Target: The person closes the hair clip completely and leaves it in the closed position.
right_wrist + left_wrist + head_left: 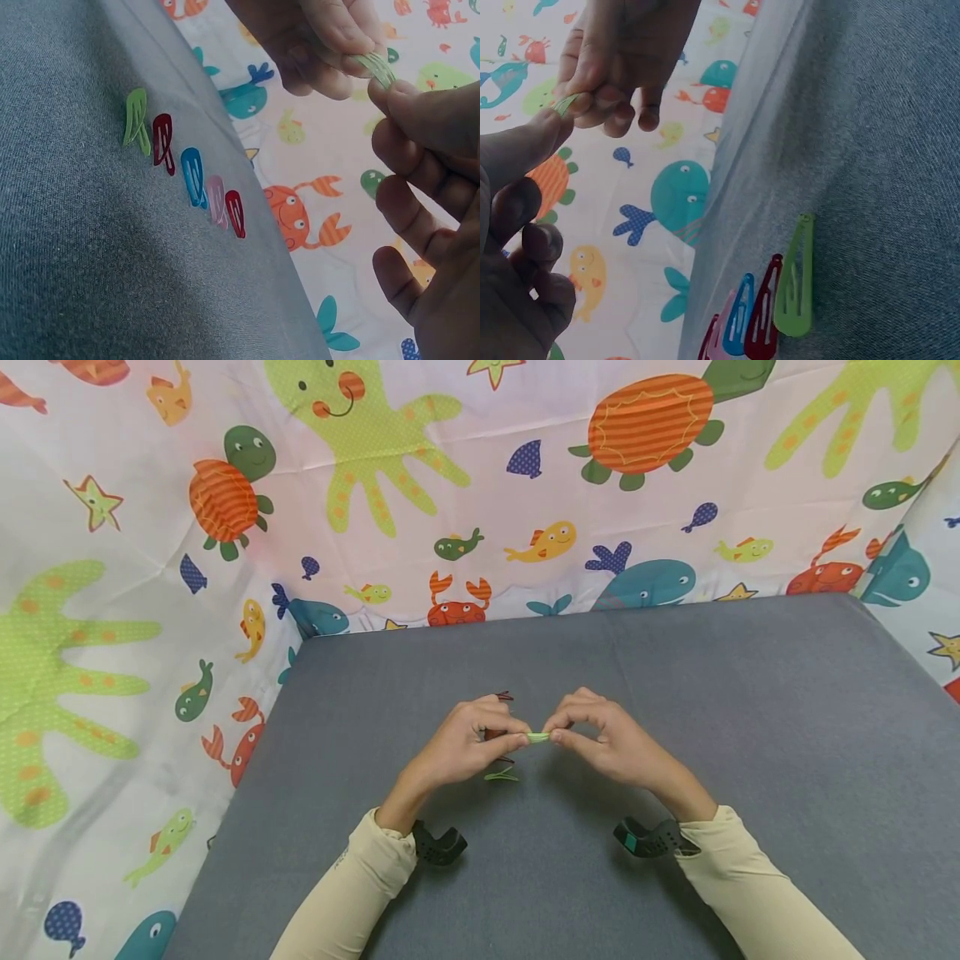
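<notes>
Above the grey worktop [675, 693], the left hand [465, 747] and the right hand [607, 739] meet, each pinching one end of a light green hair clip [537, 737] between thumb and fingers [337, 30]. Below the hands, a row of clips lies on the worktop: a green clip [136, 120], a dark red one [163, 142], a blue one [193, 176], a pink one [217, 201] and a red one [235, 213]. A sea-creature patterned cloth [480, 485] hangs behind.

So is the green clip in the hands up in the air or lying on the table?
In the air. Both hands pinch the green clip above the grey table; the other clips lie flat on it.
</notes>
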The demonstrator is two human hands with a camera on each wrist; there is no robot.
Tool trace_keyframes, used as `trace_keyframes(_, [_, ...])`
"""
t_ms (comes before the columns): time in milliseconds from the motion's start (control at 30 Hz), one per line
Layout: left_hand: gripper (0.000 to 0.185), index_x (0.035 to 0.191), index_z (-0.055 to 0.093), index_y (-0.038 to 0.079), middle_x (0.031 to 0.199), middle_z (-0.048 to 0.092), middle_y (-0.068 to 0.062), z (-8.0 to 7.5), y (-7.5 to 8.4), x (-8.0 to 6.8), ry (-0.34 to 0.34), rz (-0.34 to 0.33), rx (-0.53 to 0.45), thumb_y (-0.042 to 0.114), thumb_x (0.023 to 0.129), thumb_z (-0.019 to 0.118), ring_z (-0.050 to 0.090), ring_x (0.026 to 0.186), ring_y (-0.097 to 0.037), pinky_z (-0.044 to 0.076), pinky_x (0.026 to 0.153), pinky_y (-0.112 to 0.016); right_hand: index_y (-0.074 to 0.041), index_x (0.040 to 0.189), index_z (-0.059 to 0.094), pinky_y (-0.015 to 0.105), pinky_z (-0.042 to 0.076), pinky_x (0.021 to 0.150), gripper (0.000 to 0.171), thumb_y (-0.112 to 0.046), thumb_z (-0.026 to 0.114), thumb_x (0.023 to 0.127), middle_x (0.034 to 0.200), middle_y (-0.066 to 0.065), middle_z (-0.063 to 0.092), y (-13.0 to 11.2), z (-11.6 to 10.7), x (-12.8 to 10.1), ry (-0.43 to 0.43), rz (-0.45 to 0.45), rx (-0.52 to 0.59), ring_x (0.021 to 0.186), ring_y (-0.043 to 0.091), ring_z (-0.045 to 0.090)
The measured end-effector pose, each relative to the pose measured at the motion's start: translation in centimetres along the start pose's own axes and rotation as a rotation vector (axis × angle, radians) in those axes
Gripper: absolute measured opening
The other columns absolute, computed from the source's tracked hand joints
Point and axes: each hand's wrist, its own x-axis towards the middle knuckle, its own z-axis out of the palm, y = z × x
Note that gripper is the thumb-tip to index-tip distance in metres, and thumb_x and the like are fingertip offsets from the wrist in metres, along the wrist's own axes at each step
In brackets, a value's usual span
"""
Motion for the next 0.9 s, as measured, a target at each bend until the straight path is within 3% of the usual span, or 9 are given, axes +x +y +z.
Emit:
trace_keyframes(300, [0.011, 0.102, 0.081, 0.017, 0.066, 0.052, 0.006, 0.61, 0.08, 0.02, 0.031, -0.084, 0.011, 0.016, 0.093, 0.075, 0.045, 0.064, -0.015, 0.039, 0.066, -0.031, -0.018, 0.094, 0.075, 0.034, 0.044, 0.082, 0.012, -0.008, 0.068, 0.097, 0.088, -0.004, 0.065, -0.21, 0.17, -0.21, 0.034, 0.136, 0.036, 0.088, 0.011, 0.054])
trace_keyframes(433, [0.018, 0.109, 0.079, 0.020, 0.070, 0.047, 0.004, 0.77, 0.29, -0.11, 0.054, -0.097, 0.066, 0.022, 0.091, 0.078, 0.044, 0.069, -0.018, 0.037, 0.068, -0.029, -0.017, 0.093, 0.074, 0.037, 0.046, 0.083, 0.012, -0.010, 0.066, 0.099, 0.089, -0.003, 0.064, -0.07, 0.40, -0.38, 0.042, 0.179, 0.046, 0.088, 0.012, 0.056])
trace_keyframes(733, [0.025, 0.107, 0.077, 0.016, 0.067, 0.049, -0.004, 0.97, 0.76, 0.08, 0.148, 0.065, 0.359, 0.023, 0.085, 0.084, 0.037, 0.070, -0.010, 0.032, 0.071, -0.027, -0.016, 0.090, 0.073, 0.039, 0.045, 0.085, 0.012, -0.011, 0.066, 0.098, 0.087, -0.002, 0.064, -0.06, 0.24, -0.33, 0.075, 0.218, 0.036, 0.088, 0.012, 0.057])
trace_keyframes(900, [0.023, 0.103, 0.078, 0.016, 0.069, 0.058, 0.001, 0.98, 0.77, 0.18, 0.183, 0.124, 0.469, 0.023, 0.083, 0.086, 0.036, 0.069, -0.008, 0.032, 0.069, -0.027, -0.015, 0.091, 0.074, 0.039, 0.045, 0.084, 0.012, -0.011, 0.066, 0.098, 0.086, -0.002, 0.065, -0.06, 0.17, -0.22, 0.082, 0.218, 0.029, 0.087, 0.012, 0.056])
